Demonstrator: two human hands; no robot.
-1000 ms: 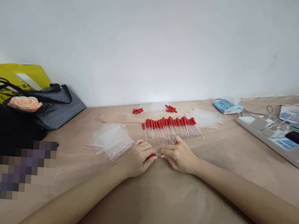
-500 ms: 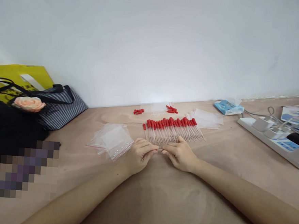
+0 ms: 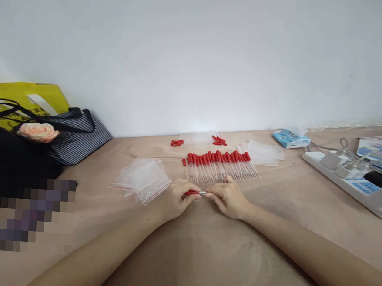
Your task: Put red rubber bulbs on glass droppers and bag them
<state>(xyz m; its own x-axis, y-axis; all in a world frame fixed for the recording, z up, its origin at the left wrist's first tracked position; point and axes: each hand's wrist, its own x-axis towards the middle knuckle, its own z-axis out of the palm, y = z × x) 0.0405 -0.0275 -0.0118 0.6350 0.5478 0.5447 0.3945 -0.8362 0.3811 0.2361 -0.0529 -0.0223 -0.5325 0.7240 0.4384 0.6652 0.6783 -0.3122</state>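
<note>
Between my fingertips lies a small dropper, its red rubber bulb [image 3: 192,192] pinched by my left hand [image 3: 181,197]. My right hand [image 3: 225,197] pinches the clear tube [image 3: 202,193] at the other end; most of that tube is hidden by the fingers. Just beyond my hands, a row of clear droppers with red bulbs [image 3: 221,157] lies side by side on the table [image 3: 182,264]. Small piles of loose red bulbs, one on the left [image 3: 177,143] and one on the right [image 3: 219,140], sit behind the row, with clear tubes [image 3: 204,143] between them.
Clear zip bags lie left [image 3: 145,179] and right [image 3: 264,152] of the row. A blue tissue pack [image 3: 291,138] and a white power strip [image 3: 354,185] with plugs are at right. A striped bag [image 3: 83,137], yellow bag [image 3: 50,92] and black cloth [image 3: 12,169] are at left.
The red bulb in my left hand shows much more between my fingers than before. Both hands have stayed in nearly the same place.
</note>
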